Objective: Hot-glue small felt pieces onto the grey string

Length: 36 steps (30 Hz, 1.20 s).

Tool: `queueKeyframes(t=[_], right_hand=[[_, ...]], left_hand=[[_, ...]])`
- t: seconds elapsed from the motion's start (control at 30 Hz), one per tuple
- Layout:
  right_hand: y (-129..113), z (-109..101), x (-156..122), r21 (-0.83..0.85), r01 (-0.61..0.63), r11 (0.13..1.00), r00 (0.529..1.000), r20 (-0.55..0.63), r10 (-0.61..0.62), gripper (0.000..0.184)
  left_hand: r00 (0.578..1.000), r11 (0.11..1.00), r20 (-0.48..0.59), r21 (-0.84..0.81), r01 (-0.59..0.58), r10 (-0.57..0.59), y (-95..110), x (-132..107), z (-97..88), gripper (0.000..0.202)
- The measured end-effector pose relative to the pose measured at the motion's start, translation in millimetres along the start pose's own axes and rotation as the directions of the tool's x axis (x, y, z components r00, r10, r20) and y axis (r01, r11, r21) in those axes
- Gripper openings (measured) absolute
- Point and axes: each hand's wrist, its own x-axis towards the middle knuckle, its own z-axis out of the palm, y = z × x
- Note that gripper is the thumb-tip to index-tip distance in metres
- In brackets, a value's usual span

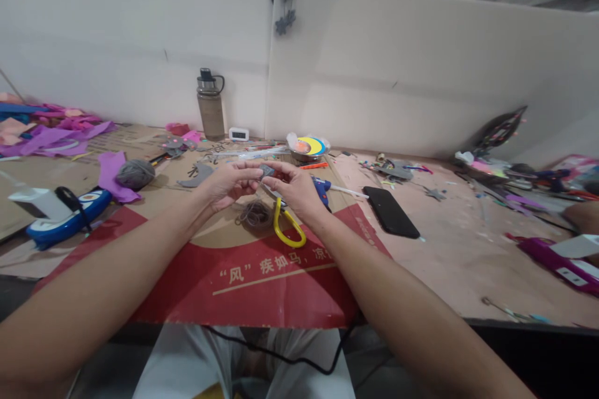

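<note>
My left hand (233,182) and my right hand (298,187) meet above the middle of the table. Pinched between their fingertips is a small flat dark grey piece (266,171), whose exact kind I cannot make out. Scissors with yellow handles (291,232) lie just below my right hand, their blades partly hidden by it. Beside them rests a loose tangle of grey yarn (255,214). Behind my right hand a blue glue gun (322,190) is partly covered. A grey crescent cutout (199,174) lies to the left of my left hand.
Red-printed cardboard (281,299) covers the table's front. A black phone (390,212) lies to the right, a ball of grey yarn (135,173) to the left, near a blue power strip (70,218). A water bottle (211,109) stands at the back. Another person's arm (583,221) shows far right.
</note>
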Motion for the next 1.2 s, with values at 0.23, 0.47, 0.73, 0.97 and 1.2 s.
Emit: queueKeyframes(t=[0.23, 0.47, 0.73, 0.97, 1.2], right_hand=[[0.6, 0.4, -0.7, -0.068, 0.038, 0.997, 0.998, -0.043, -0.041, 0.036], [0.5, 0.4, -1.6, -0.110, 0.111, 0.988, 0.993, -0.026, -0.114, 0.035], [-0.6, -0.1, -2.1, -0.076, 0.071, 0.995, 0.997, -0.038, -0.074, 0.037], [-3.5, 2.0, -1.8, 0.077, 0.031, 0.997, 0.997, -0.076, -0.025, 0.032], [-12.1, 2.3, -4.4, 0.110, 0.025, 0.994, 0.990, -0.144, -0.009, 0.012]], left_hand=[[1.000, 1.000, 0.011, -0.013, 0.002, -0.002, -1.2, 1.2, -0.6, 0.006], [0.999, 0.998, -0.005, 0.045, -0.046, 0.046, -1.4, -0.4, 1.2, 0.015], [0.999, 0.995, 0.051, 0.102, -0.020, 0.015, 2.7, -4.4, 2.9, 0.014], [0.931, 0.837, 0.023, 0.431, -0.337, 0.363, 2.6, -3.3, 3.5, 0.013], [0.878, 0.678, 0.002, 0.635, -0.371, 0.479, 4.0, -6.8, 8.0, 0.017]])
